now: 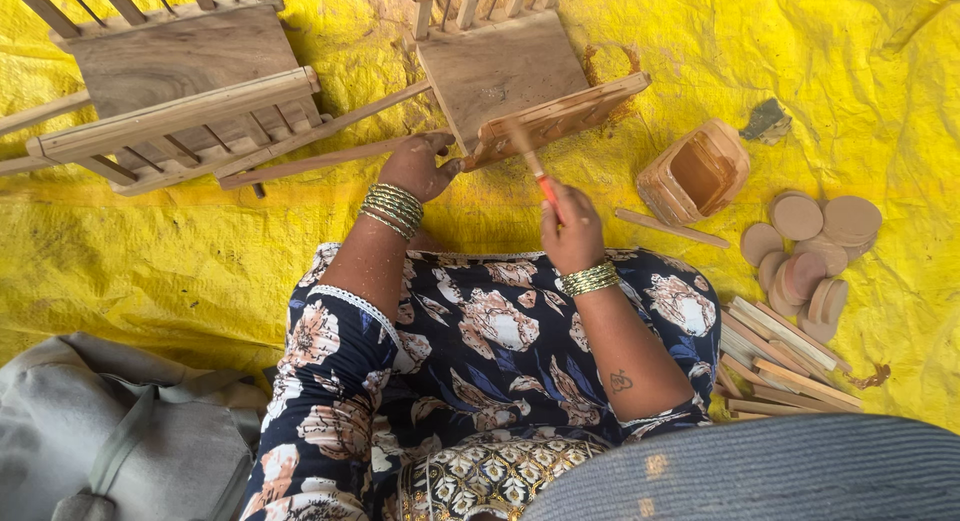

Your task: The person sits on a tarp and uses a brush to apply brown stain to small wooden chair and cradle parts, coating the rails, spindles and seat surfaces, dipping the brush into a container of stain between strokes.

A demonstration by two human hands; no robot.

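A small wooden toy cart point(505, 76) lies on the yellow sheet point(150, 241) ahead of my knees. My left hand point(418, 166) grips the cart's side rail at its near corner, with its long shaft running off to the left. My right hand point(570, 226) is closed on a thin brush point(532, 164) with an orange-red handle, and the blurred tip touches the slatted side panel. Both wrists wear gold bangles.
A second, larger wooden cart point(180, 81) lies at the upper left. A tipped container of brown liquid point(695, 171) sits to the right, with wooden discs point(810, 251), a loose stick point(670, 227) and a pile of wooden slats point(785, 366). Grey cloth point(110, 441) lies at bottom left.
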